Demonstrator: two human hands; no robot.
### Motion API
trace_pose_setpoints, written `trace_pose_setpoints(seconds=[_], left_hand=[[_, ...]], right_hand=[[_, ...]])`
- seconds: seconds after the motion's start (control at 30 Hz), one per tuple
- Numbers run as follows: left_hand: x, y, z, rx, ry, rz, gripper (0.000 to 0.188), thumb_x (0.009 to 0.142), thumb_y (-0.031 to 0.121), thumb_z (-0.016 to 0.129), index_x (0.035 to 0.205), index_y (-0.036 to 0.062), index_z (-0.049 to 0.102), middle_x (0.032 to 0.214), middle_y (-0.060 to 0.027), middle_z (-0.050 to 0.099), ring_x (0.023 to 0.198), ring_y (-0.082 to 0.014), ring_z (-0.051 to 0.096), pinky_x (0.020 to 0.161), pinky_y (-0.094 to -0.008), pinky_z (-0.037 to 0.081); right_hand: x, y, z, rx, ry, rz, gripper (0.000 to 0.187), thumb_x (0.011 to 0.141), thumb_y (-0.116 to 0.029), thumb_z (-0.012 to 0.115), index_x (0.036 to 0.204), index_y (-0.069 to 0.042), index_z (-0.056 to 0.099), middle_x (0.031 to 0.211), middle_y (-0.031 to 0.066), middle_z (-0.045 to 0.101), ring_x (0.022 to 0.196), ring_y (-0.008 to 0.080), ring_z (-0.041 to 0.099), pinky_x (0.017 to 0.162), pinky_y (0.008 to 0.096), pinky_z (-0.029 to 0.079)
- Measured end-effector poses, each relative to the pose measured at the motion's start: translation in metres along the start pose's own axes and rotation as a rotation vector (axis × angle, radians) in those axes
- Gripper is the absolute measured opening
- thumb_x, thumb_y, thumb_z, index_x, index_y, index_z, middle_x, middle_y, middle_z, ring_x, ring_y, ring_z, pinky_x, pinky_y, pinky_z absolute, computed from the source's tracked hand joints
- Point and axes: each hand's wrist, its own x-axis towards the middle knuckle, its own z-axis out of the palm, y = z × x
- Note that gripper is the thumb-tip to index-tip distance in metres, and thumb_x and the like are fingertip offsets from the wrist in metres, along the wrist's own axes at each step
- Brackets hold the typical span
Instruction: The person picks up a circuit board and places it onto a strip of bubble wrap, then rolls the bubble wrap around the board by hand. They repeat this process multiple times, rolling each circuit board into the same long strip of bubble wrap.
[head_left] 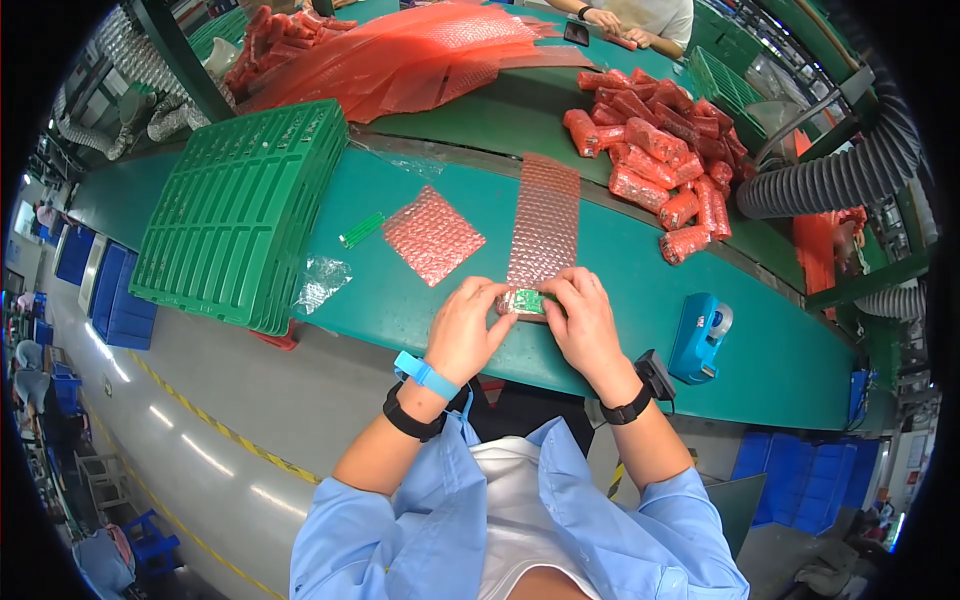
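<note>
At the near edge of the green bench, my left hand (466, 328) and my right hand (583, 322) pinch the two ends of a small green circuit board (526, 301). The board lies at the near end of a long strip of pinkish bubble wrap (544, 215), which stretches away from me, and some of the wrap is folded round it. Left of the strip rests a square red bubble-wrap sheet (434, 236). Beside that sheet is a narrow green board strip (361, 230). My fingertips partly hide the board's ends.
A stack of green trays (240, 215) stands at the left. Red wrapped rolls (660, 150) are heaped at the far right, and red bubble sheets (400, 50) lie at the back. A blue tape dispenser (699, 340) sits at my right. Across the bench a person's hands (622, 30) work.
</note>
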Motion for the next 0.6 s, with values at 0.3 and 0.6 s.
trace_pose_setpoints(seconds=[0.3, 0.6], left_hand=[[0.0, -0.007, 0.006, -0.012, 0.077, 0.006, 0.018, 0.091, 0.012, 0.088, 0.099, -0.0001, 0.076, 0.113, -0.0136, 0.076, 0.097, -0.0315, 0.076, 0.081, -0.0425, 0.061], [-0.005, 0.008, 0.008, 0.004, 0.129, -0.089, 0.014, 0.091, 0.014, 0.085, 0.092, 0.0027, 0.076, 0.117, -0.0123, 0.077, 0.099, -0.0365, 0.077, 0.086, -0.0475, 0.062]], right_hand=[[-0.008, 0.009, 0.0, 0.074, -0.128, -0.097, 0.034, 0.085, -0.001, 0.085, 0.115, -0.004, 0.069, 0.127, 0.0138, 0.072, 0.117, 0.0387, 0.069, 0.1, 0.0476, 0.058], [-0.022, 0.008, 0.006, -0.001, -0.082, -0.165, 0.038, 0.083, -0.006, 0.088, 0.115, -0.008, 0.069, 0.128, 0.0081, 0.07, 0.12, 0.034, 0.068, 0.102, 0.0488, 0.055]])
